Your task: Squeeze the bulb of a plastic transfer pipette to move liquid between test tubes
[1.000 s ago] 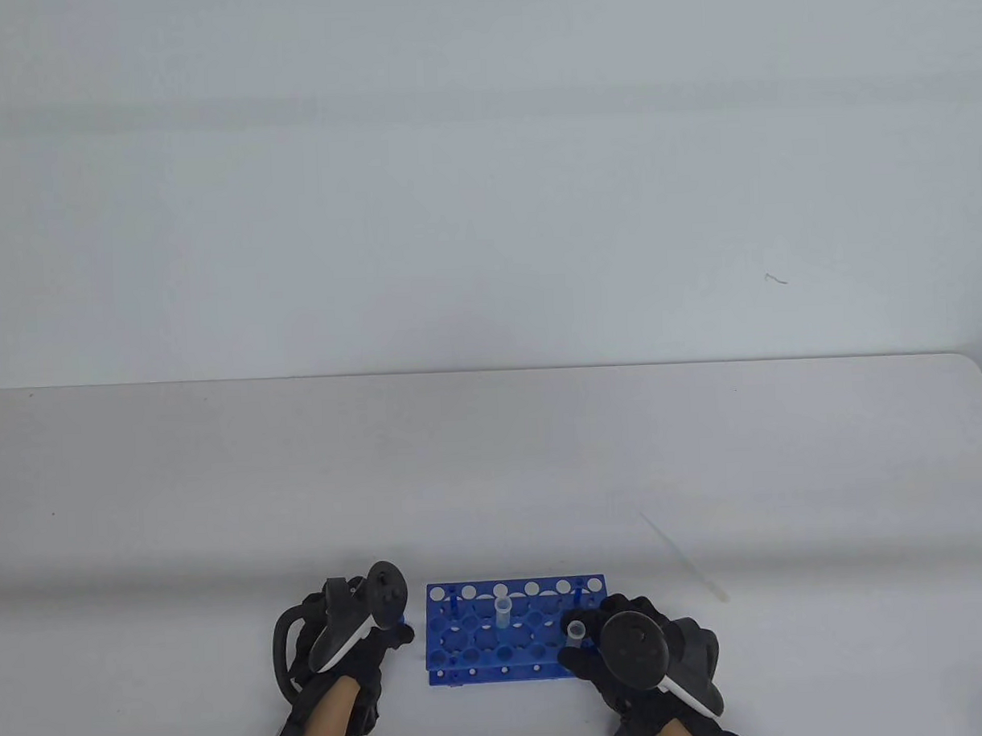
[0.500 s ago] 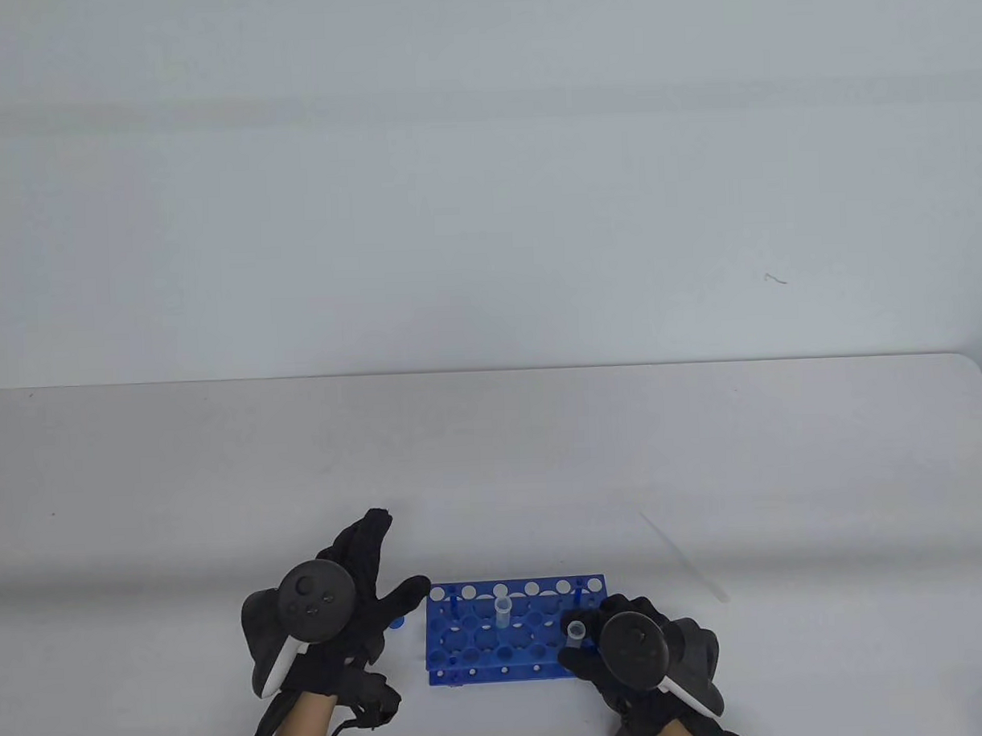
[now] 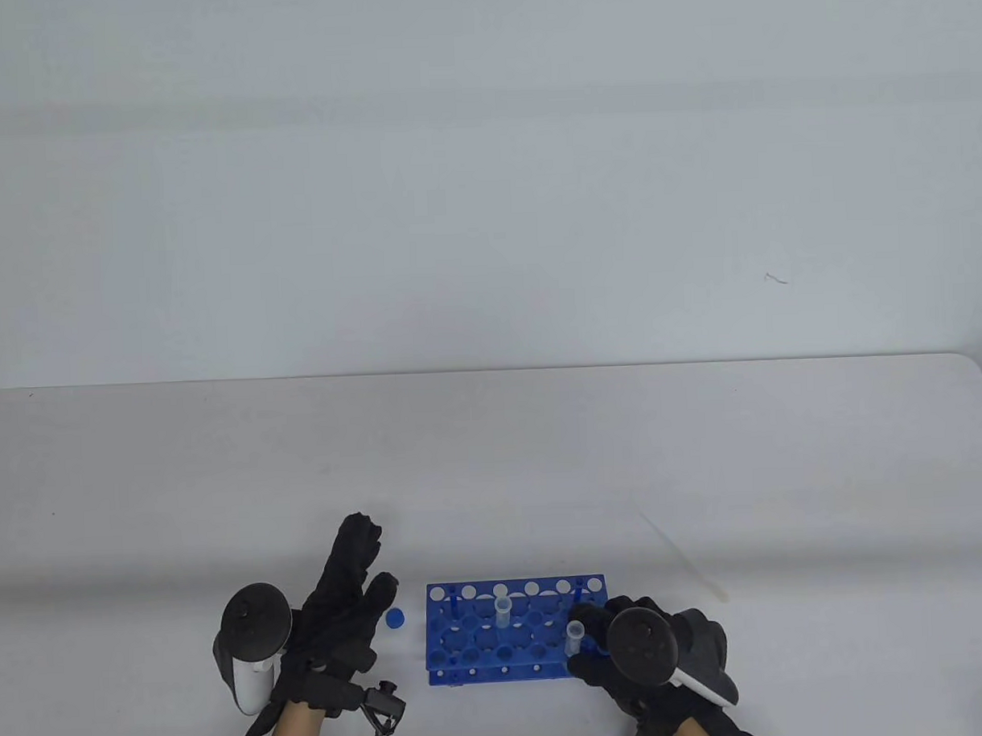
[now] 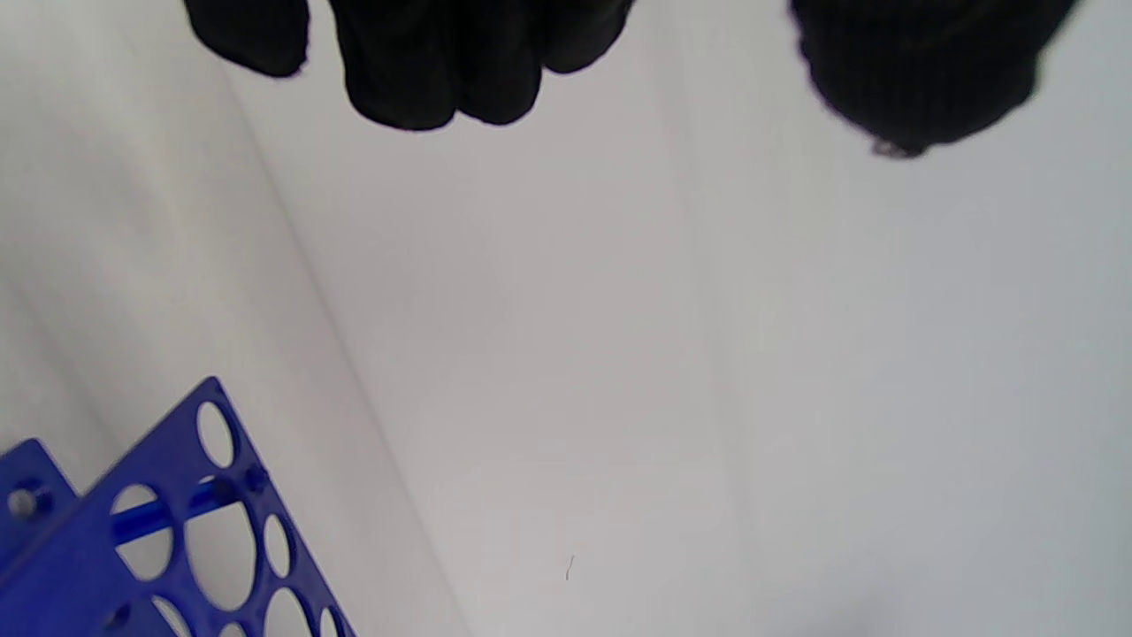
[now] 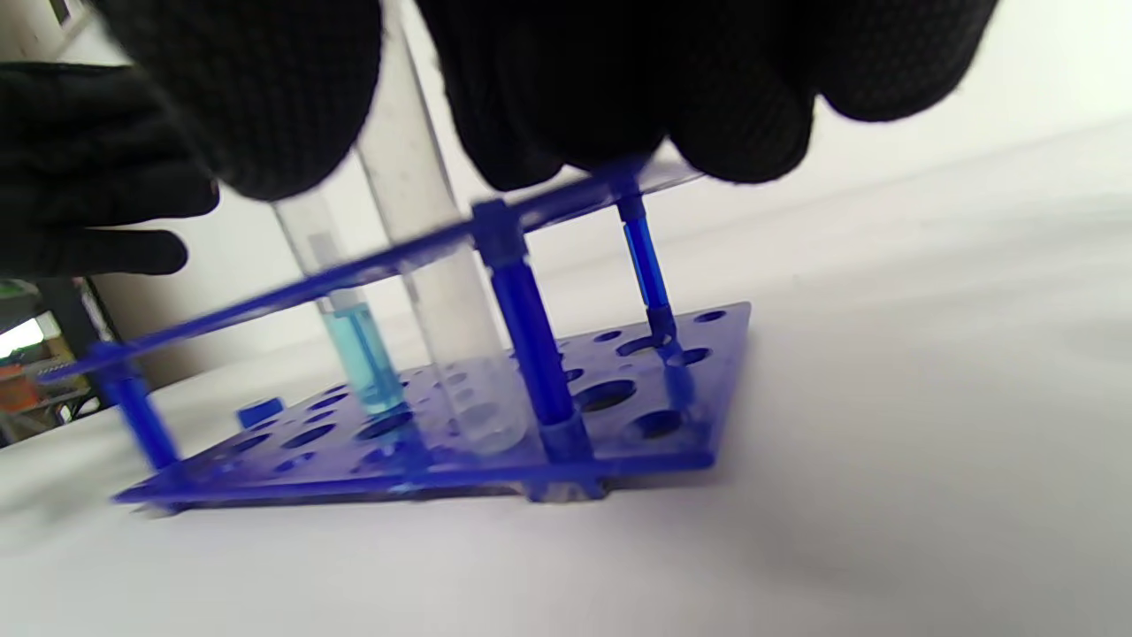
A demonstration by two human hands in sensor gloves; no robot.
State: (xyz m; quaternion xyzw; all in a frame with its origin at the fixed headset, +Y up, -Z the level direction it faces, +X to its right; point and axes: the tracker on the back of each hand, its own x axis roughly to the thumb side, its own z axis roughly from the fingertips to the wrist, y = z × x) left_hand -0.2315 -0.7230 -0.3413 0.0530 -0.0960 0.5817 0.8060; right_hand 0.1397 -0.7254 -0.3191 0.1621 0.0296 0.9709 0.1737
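Pipette (image 3: pixel 681 556), the thin clear plastic one the job depends on, lies untouched on the white table (image 3: pixel 494 464), off to the right of and a little beyond the blue test tube rack (image 3: pixel 468 630), well apart from both hands. So the transfer itself has not begun: nothing has been drawn up and no bulb has been pressed. What looks done is the preparation. One test tube (image 3: pixel 503 609) stands upright in the middle of the rack with its mouth open, and the right wrist view shows blue liquid (image 5: pixel 361 363) in its lower part. A small blue cap (image 3: pixel 396 618) lies on the table just left of the rack, near the left hand's thumb, which suggests the tube has been uncapped. The left hand (image 3: pixel 338 607) is flat with the fingers spread and holds nothing; its wrist view shows bare fingertips above the table. The right hand (image 3: pixel 621 645) grips a second test tube (image 3: pixel 577 632) at the rack's near right corner; in the right wrist view this tube (image 5: pixel 442 301) looks empty and sits in a hole with its bottom close to the lower plate. Whether it is fully seated I cannot tell. Still left, by my reading: letting go of that tube, picking up the pipette, drawing blue liquid and releasing it into the empty tube.
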